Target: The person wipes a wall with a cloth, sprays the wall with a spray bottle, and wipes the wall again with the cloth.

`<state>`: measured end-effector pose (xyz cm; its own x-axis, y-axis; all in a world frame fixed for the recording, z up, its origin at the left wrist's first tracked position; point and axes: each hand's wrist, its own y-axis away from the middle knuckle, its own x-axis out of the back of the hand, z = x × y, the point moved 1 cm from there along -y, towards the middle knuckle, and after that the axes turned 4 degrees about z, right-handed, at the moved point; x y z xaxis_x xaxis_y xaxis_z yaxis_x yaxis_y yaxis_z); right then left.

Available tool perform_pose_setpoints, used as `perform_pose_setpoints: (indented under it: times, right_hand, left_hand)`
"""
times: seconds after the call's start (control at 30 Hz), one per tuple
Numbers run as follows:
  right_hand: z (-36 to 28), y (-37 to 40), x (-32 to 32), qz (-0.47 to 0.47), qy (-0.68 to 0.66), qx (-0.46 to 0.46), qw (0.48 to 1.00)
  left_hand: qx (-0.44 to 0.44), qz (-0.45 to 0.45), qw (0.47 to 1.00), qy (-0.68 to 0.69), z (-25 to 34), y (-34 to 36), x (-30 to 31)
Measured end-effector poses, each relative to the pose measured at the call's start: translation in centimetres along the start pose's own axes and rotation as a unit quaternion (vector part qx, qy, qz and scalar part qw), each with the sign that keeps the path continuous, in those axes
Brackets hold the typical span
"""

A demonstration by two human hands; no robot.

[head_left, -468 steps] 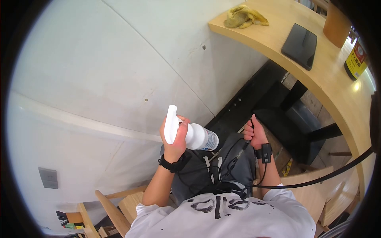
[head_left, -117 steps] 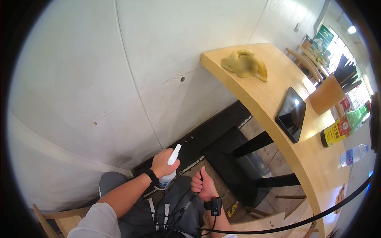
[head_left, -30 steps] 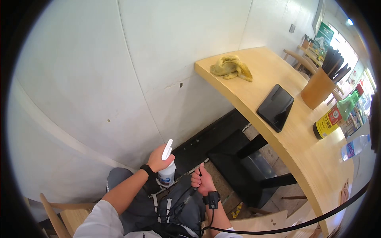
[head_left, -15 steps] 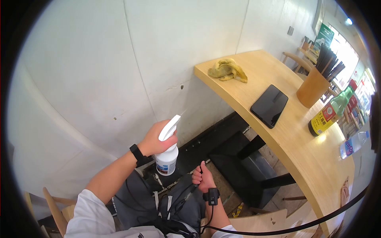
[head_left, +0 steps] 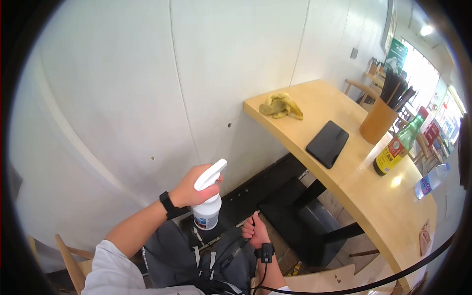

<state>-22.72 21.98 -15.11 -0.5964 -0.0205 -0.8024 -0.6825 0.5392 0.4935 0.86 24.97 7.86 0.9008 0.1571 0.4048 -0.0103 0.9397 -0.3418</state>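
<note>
Rising since a second ago, the white spray bottle (head_left: pixel 206 217) is now coming nearer the level of the table (head_left: pixel 364 191), hanging below and to the left of it. The left hand (head_left: pixel 194 186) is wrapping tightly around its neck. Below the table's curved edge, the right hand (head_left: pixel 254 231) is clenching on something slim and black (head_left: pixel 254 220). A yellow cloth (head_left: pixel 282 106) is lying on the table's left corner, and a phone (head_left: pixel 328 144) is lying near its curved edge.

You have two hands (head_left: pixel 192 188) and one spray bottle (head_left: pixel 206 216). Your tabletop (head_left: pixel 366 194) carries one rag (head_left: pixel 281 105) near its corner, one phone (head_left: pixel 328 144) by the near edge, one cup (head_left: pixel 377 123) and two bottles (head_left: pixel 391 155).
</note>
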Motion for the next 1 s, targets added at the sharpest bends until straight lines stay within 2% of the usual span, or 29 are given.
perform_pose_setpoints:
  times: [0.07, 0.13, 0.2, 0.27, 0.33, 0.4, 0.47, 0.5, 0.53, 0.57, 0.6, 0.63, 0.67, 0.73, 0.83, 0.87, 0.97, 1.0]
  right_hand:
    - [0.0, 0.2, 0.0, 0.014, -0.003, 0.000, 1.000]
    - [0.1, 0.2, 0.3, 0.009, -0.003, 0.006, 1.000]
    - [0.1, -0.1, 0.5, -0.004, -0.019, -0.004, 1.000]
    - [-0.3, 0.0, 0.3, -0.004, -0.015, 0.001, 1.000]
    - [0.1, 0.1, 0.7, 0.000, -0.018, 0.000, 1.000]
    - [0.1, -0.5, 1.2, -0.006, -0.033, -0.016, 0.999]
    - [-0.1, -0.2, 0.7, -0.017, -0.009, 0.003, 1.000]
    - [0.0, 0.0, 1.0, -0.012, -0.013, 0.001, 1.000]
    - [-0.1, -0.2, 0.9, -0.009, -0.016, 0.001, 1.000]
    - [-0.2, -0.4, 0.8, -0.009, -0.003, -0.007, 1.000]
    - [-0.1, -0.5, 0.8, -0.009, -0.011, -0.001, 1.000]
    - [-0.1, -0.5, 0.6, -0.010, -0.021, 0.007, 1.000]
    - [-0.4, -0.3, 0.8, -0.008, -0.017, 0.002, 1.000]
    - [0.1, -0.5, 0.3, 0.002, -0.019, 0.011, 1.000]
    - [0.1, -0.6, 0.7, -0.012, -0.021, 0.006, 1.000]
    - [0.1, -0.5, 0.8, -0.013, -0.026, 0.008, 1.000]
    - [-0.2, -0.4, 0.8, -0.019, -0.040, 0.007, 0.999]
    - [-0.3, -0.3, 0.7, -0.012, -0.035, 0.009, 0.999]
  left_hand:
    - [-0.009, -0.010, 1.000, 0.006, 3.1, -0.8, 1.0]
    - [-0.012, 0.006, 0.994, 0.112, 8.0, -1.9, 1.7]
    - [-0.035, -0.056, 0.995, 0.068, 12.6, -3.7, 3.1]
    - [-0.097, -0.059, 0.988, 0.101, 18.2, -5.7, 2.6]
    - [-0.155, -0.089, 0.982, 0.067, 23.7, -8.1, 2.0]
    - [-0.302, -0.088, 0.948, -0.037, 26.3, -12.0, 0.7]
    - [-0.448, -0.024, 0.883, -0.136, 29.9, -15.6, -3.0]
    - [-0.451, -0.010, 0.883, -0.130, 30.6, -16.5, -4.7]
    - [-0.419, 0.009, 0.898, -0.137, 31.0, -17.5, -6.7]
    - [-0.452, 0.065, 0.840, -0.294, 31.6, -18.6, -8.5]
    - [-0.510, 0.070, 0.807, -0.289, 31.8, -20.4, -10.6]
    - [-0.226, -0.031, 0.973, 0.021, 32.7, -19.7, -11.4]
    - [-0.222, -0.025, 0.974, 0.022, 32.9, -20.6, -12.6]
    - [-0.088, -0.004, 0.987, 0.134, 32.9, -22.2, -14.7]
    - [-0.063, 0.038, 0.987, 0.143, 33.1, -21.2, -16.2]
    - [-0.063, 0.034, 0.987, 0.142, 33.0, -21.1, -17.0]
    - [-0.066, -0.016, 0.956, 0.286, 32.8, -21.9, -19.5]
    - [-0.065, -0.019, 0.955, 0.287, 32.8, -22.7, -20.6]
